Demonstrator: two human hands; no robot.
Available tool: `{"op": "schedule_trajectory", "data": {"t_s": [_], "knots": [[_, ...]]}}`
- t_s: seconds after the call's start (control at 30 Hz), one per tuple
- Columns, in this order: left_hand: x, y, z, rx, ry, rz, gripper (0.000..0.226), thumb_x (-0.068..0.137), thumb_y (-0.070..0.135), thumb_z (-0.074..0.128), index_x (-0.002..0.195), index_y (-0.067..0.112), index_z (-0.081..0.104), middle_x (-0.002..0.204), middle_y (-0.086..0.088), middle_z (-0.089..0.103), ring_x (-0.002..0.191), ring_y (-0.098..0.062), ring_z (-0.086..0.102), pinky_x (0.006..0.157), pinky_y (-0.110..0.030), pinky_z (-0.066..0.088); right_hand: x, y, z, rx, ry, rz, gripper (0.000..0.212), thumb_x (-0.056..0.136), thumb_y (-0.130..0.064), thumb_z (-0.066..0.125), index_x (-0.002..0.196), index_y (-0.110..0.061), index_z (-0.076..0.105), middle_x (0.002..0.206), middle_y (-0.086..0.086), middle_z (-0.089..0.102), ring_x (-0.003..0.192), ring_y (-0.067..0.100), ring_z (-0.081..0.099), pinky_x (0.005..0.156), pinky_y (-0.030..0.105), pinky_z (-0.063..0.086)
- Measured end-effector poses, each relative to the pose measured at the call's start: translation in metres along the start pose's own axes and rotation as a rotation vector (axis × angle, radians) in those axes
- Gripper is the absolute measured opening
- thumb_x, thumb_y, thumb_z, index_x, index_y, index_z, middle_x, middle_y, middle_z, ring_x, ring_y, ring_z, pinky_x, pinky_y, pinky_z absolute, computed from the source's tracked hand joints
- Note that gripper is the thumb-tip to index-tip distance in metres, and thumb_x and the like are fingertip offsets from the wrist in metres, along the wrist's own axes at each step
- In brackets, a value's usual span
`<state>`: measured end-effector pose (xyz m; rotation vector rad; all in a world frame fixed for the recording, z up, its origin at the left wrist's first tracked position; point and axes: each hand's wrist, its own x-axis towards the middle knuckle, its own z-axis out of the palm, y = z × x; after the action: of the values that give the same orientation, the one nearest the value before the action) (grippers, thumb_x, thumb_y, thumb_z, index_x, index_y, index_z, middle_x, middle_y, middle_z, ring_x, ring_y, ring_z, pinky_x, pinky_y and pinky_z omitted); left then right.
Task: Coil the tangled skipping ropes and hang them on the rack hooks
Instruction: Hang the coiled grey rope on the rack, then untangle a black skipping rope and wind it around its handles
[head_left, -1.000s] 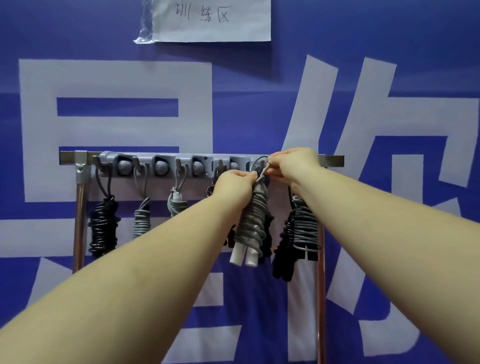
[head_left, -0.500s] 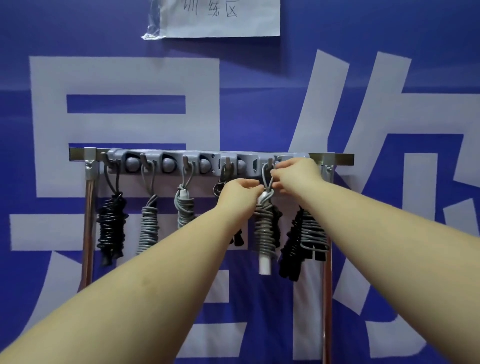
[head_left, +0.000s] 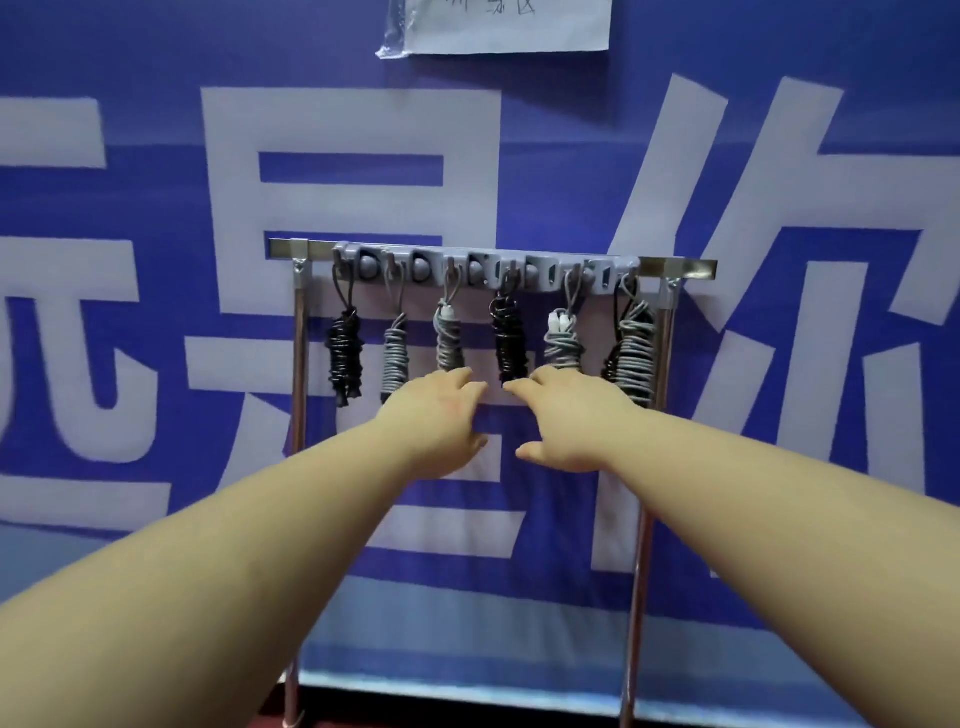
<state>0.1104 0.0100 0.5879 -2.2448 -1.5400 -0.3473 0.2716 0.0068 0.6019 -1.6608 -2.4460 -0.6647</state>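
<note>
- Left hand: back to the camera, fingers loosely extended toward the rack, holding nothing; fingertips lie over the lower end of the third bundle from the left, contact cannot be told.
- Right hand: likewise slack and released, grasping nothing; its fingertips reach toward the foot of the black coiled skipping rope at mid-rack.
- The two hands sit just beside each other, a narrow gap between them, below the row of bundles.
- Grey plastic hook strip runs along the silver metal top rail of the rack; six hooks carry coiled ropes.
- From the left end: black coil, grey coil, grey coil with white handle, the black one, grey coil with white handles, then a grey and black bundle at the right end.
- Chrome uprights stand under each rail end.
- Behind: blue banner wall with large pale characters; a white paper sheet taped at top.
</note>
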Motion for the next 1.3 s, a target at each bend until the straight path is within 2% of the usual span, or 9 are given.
{"op": "schedule_trajectory", "data": {"t_s": [0.17, 0.5, 0.7, 0.87, 1.03, 1.3], "knots": [[-0.07, -0.004, 0.017, 0.061, -0.175, 0.006, 0.067, 0.098, 0.043, 0.044, 0.152, 0.015, 0.017, 0.16, -0.008, 0.014, 0.144, -0.025, 0.021, 0.115, -0.036, 0.024, -0.038, -0.047, 0.032, 0.047, -0.084, -0.053, 0.073, 0.089, -0.048, 0.056, 0.148, -0.022, 0.022, 0.144, 0.006, 0.035, 0.129, 0.026, 0.038, 0.1, 0.04, 0.04], [-0.15, -0.004, 0.084, 0.056, -0.359, -0.028, 0.067, 0.098, 0.046, 0.041, 0.152, 0.016, 0.015, 0.16, -0.008, 0.014, 0.144, -0.025, 0.021, 0.115, -0.037, 0.021, -0.091, -0.109, 0.106, 0.056, -0.238, -0.118, 0.07, 0.09, -0.049, 0.053, 0.147, -0.02, 0.023, 0.139, 0.008, 0.038, 0.125, 0.027, 0.042, 0.098, 0.039, 0.038], [-0.185, -0.001, 0.161, -0.001, -0.519, -0.063, 0.064, 0.097, 0.046, 0.043, 0.149, 0.015, 0.023, 0.156, -0.01, 0.023, 0.14, -0.027, 0.027, 0.114, -0.038, 0.024, -0.109, -0.134, 0.174, 0.154, -0.351, -0.091, 0.072, 0.091, -0.048, 0.052, 0.149, -0.02, 0.02, 0.147, 0.01, 0.031, 0.131, 0.029, 0.037, 0.105, 0.041, 0.035], [-0.214, 0.003, 0.239, -0.017, -0.66, -0.055, 0.065, 0.097, 0.048, 0.042, 0.15, 0.016, 0.02, 0.158, -0.009, 0.018, 0.141, -0.027, 0.025, 0.115, -0.038, 0.023, -0.124, -0.151, 0.25, 0.264, -0.479, -0.04, 0.074, 0.092, -0.049, 0.052, 0.15, -0.02, 0.017, 0.149, 0.009, 0.028, 0.134, 0.029, 0.034, 0.107, 0.041, 0.034], [-0.233, 0.01, 0.315, -0.07, -0.788, -0.074, 0.064, 0.098, 0.048, 0.039, 0.151, 0.017, 0.019, 0.159, -0.01, 0.014, 0.143, -0.028, 0.021, 0.115, -0.037, 0.021, -0.141, -0.172, 0.326, 0.285, -0.621, -0.097, 0.073, 0.092, -0.046, 0.052, 0.15, -0.02, 0.018, 0.15, 0.01, 0.027, 0.135, 0.03, 0.032, 0.109, 0.041, 0.031], [-0.26, 0.016, 0.426, -0.168, -0.959, -0.193, 0.062, 0.097, 0.05, 0.039, 0.147, 0.016, 0.027, 0.154, -0.01, 0.025, 0.139, -0.029, 0.029, 0.113, -0.04, 0.028, -0.161, -0.192, 0.428, 0.318, -0.806, -0.143, 0.069, 0.094, -0.045, 0.05, 0.15, -0.019, 0.018, 0.148, 0.009, 0.029, 0.134, 0.029, 0.033, 0.108, 0.04, 0.032]]}}
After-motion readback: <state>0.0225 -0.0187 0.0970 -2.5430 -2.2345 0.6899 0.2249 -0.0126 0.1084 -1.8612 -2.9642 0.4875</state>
